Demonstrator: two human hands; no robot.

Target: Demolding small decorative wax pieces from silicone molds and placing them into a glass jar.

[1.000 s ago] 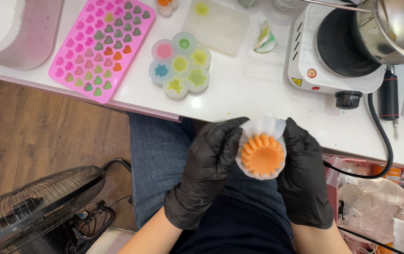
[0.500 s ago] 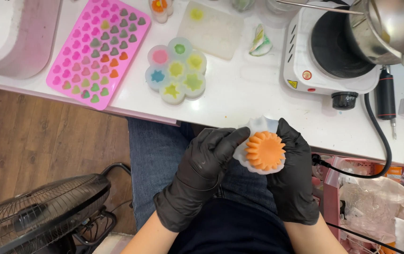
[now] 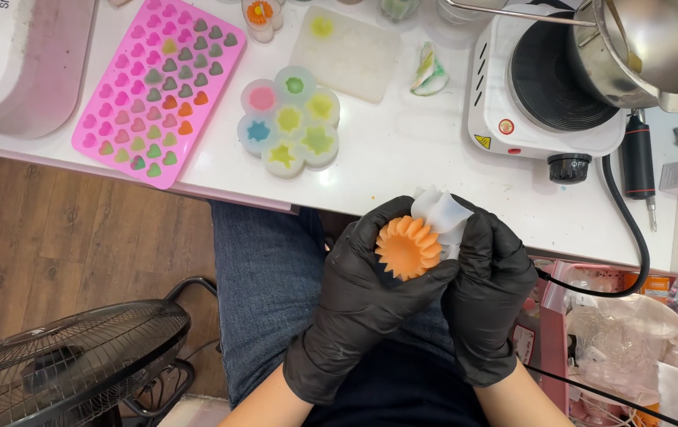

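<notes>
Both of my hands wear black gloves and meet over my lap, just below the white table edge. My left hand point(image 3: 363, 292) grips an orange fluted flower-shaped wax piece point(image 3: 408, 247), fingers wrapped under and over it. My right hand point(image 3: 491, 285) pinches a translucent white silicone mould point(image 3: 438, 212), which is peeled back behind the orange piece. The piece sits mostly out of the mould.
On the white table point(image 3: 402, 158) lie a pink heart-cavity mould point(image 3: 161, 91), a flower-shaped cluster mould with coloured fills point(image 3: 290, 120), a clear flat mould point(image 3: 347, 51), and a white hotplate point(image 3: 540, 95) under a steel pot point(image 3: 655, 47). A black fan point(image 3: 70, 368) stands on the wooden floor.
The mould has been peeled further back and the orange piece stands out more. My hands have shifted slightly right and up toward the table edge.
</notes>
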